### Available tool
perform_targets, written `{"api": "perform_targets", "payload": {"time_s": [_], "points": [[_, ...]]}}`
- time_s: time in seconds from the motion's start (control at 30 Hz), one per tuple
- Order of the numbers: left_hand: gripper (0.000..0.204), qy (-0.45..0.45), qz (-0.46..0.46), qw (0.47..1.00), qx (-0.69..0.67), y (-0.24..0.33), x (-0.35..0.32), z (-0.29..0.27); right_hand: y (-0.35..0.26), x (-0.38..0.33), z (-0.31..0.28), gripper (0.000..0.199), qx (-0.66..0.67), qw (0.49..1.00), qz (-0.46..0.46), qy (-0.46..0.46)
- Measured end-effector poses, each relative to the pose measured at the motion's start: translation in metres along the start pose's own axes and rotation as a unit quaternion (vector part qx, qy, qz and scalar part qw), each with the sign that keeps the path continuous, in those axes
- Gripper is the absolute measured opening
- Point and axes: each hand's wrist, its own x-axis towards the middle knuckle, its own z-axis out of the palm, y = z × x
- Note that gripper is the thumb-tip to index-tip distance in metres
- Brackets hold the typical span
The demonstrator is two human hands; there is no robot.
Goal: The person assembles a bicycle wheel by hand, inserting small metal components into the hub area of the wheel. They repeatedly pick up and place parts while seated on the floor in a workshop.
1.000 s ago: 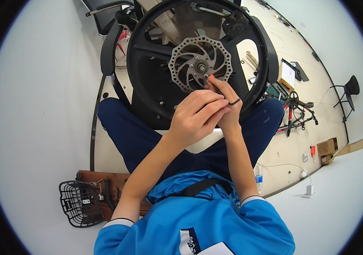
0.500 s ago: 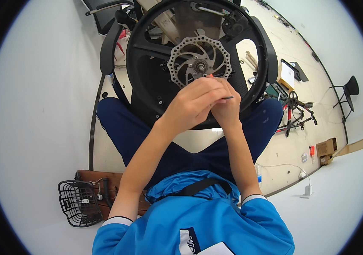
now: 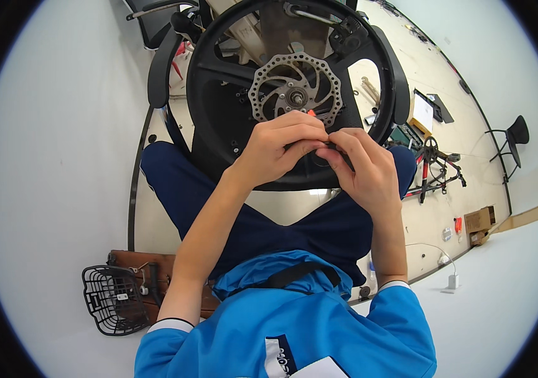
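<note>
In front of me a black wheel (image 3: 294, 185) lies across a chair, with a silver drilled brake disc (image 3: 255, 96) mounted around its hub (image 3: 296, 96). Just below the disc, my left hand (image 3: 283, 148) and my right hand (image 3: 368, 169) meet fingertip to fingertip. Both are closed in a pinch at a small dark piece (image 3: 328, 145), mostly covered by the fingers; its kind cannot be made out. A small orange-red tip (image 3: 311, 113) shows past my left fingers, over the disc's lower edge.
Chair armrests (image 3: 160, 78) flank the wheel. Small dark parts (image 3: 236, 150) rest inside it. To the right on the floor lie wrenches (image 3: 370, 90), a green tool case (image 3: 405, 137) and a red-black bike frame (image 3: 431, 165). At lower left is a black wire basket (image 3: 113, 301).
My right hand has swung outward to the right and lower, no longer tucked behind the left. The thin dark rod end that stuck out past the fingers is now mostly covered.
</note>
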Motion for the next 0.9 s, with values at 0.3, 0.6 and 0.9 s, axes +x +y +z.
{"api": "perform_targets", "payload": {"time_s": [0.3, 0.6, 0.9], "points": [[0.022, 0.112, -0.032, 0.993, 0.021, -0.015, -0.02, 0.022, 0.019, -0.008, 0.017, 0.026, 0.011, 0.999, -0.044, 0.029], [0.025, 0.274, -0.006, 0.946, 0.172, -0.01, -0.028, 0.056, 0.006, -0.011, 0.05, 0.03, 0.047, 0.979, 0.044, 0.195], [0.024, 0.283, 0.079, 0.929, 0.226, -0.015, -0.015, 0.045, -0.011, -0.007, 0.069, 0.031, 0.069, 0.972, 0.083, 0.211]]}}
